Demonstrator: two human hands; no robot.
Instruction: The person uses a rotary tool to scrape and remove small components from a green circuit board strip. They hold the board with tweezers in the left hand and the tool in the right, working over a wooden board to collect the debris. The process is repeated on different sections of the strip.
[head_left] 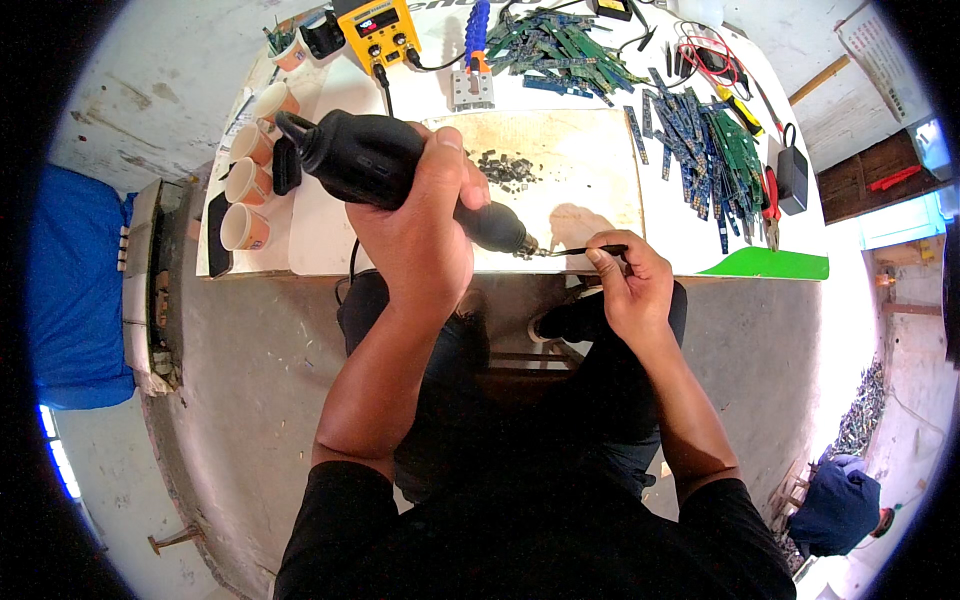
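My left hand [420, 200] grips a bulky black handheld tool [365, 160], whose narrower barrel [490, 225] angles down to the right, ending in a metal tip near the board's front edge. My right hand [625, 280] pinches a thin black tool [610, 250], perhaps tweezers, pointing left at that tip; whether they touch is unclear. Behind them lies a worn pale board [600, 150] with a scatter of small black parts [505, 170].
On the white table [310, 240] are paper cups [243, 227] at left, a yellow station [380, 30], a blue nozzle on a stand [472, 85], circuit-strip piles [545, 55] [710, 160], red-handled pliers [770, 200] and cables. A blue-clad person [830, 500] is at lower right.
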